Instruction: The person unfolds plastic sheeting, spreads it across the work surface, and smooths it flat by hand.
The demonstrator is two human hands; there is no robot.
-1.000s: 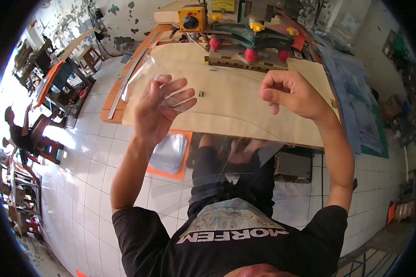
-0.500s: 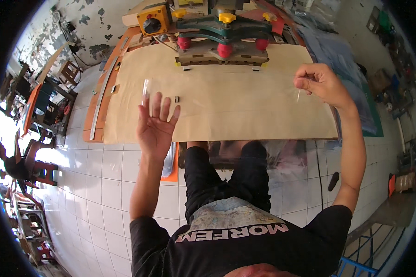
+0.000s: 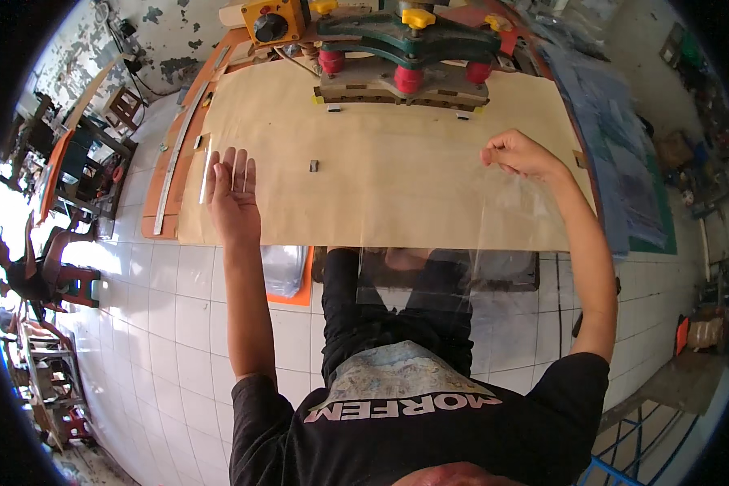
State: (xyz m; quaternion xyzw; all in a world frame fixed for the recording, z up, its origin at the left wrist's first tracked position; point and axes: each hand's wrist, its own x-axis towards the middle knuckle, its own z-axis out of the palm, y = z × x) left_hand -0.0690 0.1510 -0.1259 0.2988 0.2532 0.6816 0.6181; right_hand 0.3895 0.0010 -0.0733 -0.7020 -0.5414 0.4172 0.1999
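Note:
My right hand (image 3: 517,155) pinches a clear plastic sheet (image 3: 498,219) over the right side of the tan board (image 3: 397,170). The see-through sheet hangs down past the board's front edge, over my lap; its full outline is hard to make out. On the left, my left hand (image 3: 235,194) is raised palm up, fingers stretched out. A shiny clear plastic edge (image 3: 206,178) shows beside its thumb; whether it touches the hand I cannot tell. Between the hands, a small dark metal block (image 3: 314,166) lies on the board.
A green press head (image 3: 405,42) with red and yellow knobs stands at the board's far edge. Left of it is a yellow control box (image 3: 274,23). A metal ruler (image 3: 174,174) lies at left, stacked plastic sheets (image 3: 611,154) at right. Another person (image 3: 28,267) sits far left.
My left hand has moved left, and my right hand has come inward and slightly down. The clear sheet now spreads more visibly below the right hand and over my lap.

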